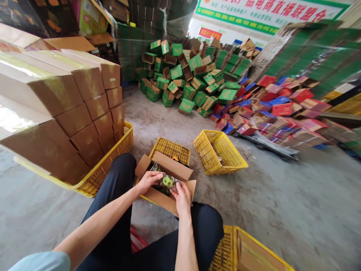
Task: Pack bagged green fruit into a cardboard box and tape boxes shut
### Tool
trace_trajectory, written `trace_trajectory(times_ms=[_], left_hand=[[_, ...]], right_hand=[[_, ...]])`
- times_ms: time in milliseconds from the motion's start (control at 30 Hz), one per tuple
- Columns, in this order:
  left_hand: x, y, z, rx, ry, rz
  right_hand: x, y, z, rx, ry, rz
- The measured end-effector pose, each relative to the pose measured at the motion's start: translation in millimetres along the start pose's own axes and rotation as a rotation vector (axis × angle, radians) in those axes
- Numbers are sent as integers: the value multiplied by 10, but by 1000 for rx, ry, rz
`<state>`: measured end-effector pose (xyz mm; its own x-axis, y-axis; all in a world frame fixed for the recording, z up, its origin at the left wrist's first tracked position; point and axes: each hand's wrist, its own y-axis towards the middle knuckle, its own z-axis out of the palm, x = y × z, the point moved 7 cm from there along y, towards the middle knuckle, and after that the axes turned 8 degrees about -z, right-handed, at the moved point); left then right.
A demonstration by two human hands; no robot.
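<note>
Both hands hold a clear plastic packet with a round yellow-green, dark-patched fruit (168, 181) inside. My left hand (152, 179) pinches its left end between thumb and fingers, and my right hand (181, 195) grips the right end. Directly beneath is an open cardboard box (180, 170), its flaps folded outward. More clear-wrapped dark and green items (156, 167) show inside the box, partly covered by my hands. The box rests on an upturned yellow crate (170, 148) between my knees.
Stacked brown cartons (94, 109) fill a long yellow crate (128, 136) on the left. Another yellow crate (229, 152) stands ahead right, and one with cardboard (225, 252) is by my right leg. Behind lie heaps of green boxes (186, 106) and red and blue boxes (282, 109).
</note>
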<state>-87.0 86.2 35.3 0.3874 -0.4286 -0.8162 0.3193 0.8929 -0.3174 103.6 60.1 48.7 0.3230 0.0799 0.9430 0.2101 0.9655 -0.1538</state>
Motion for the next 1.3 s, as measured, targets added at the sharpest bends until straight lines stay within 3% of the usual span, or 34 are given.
trace_trajectory(times_ms=[300, 533, 767, 867, 1033, 1300], left_hand=[[17, 33, 21, 37, -51, -16], [-89, -7, -33, 28, -41, 38], [25, -86, 6, 20, 20, -179], [54, -79, 14, 49, 10, -194], [91, -23, 36, 125, -18, -141], [-77, 14, -17, 68, -26, 93]], right_hand=[[-39, 15, 1, -8, 85, 31], [29, 94, -153, -62, 143, -90], [93, 10, -36, 73, 85, -118], [139, -40, 48, 121, 60, -124], [198, -76, 108, 127, 23, -108], [132, -54, 101, 81, 71, -26]])
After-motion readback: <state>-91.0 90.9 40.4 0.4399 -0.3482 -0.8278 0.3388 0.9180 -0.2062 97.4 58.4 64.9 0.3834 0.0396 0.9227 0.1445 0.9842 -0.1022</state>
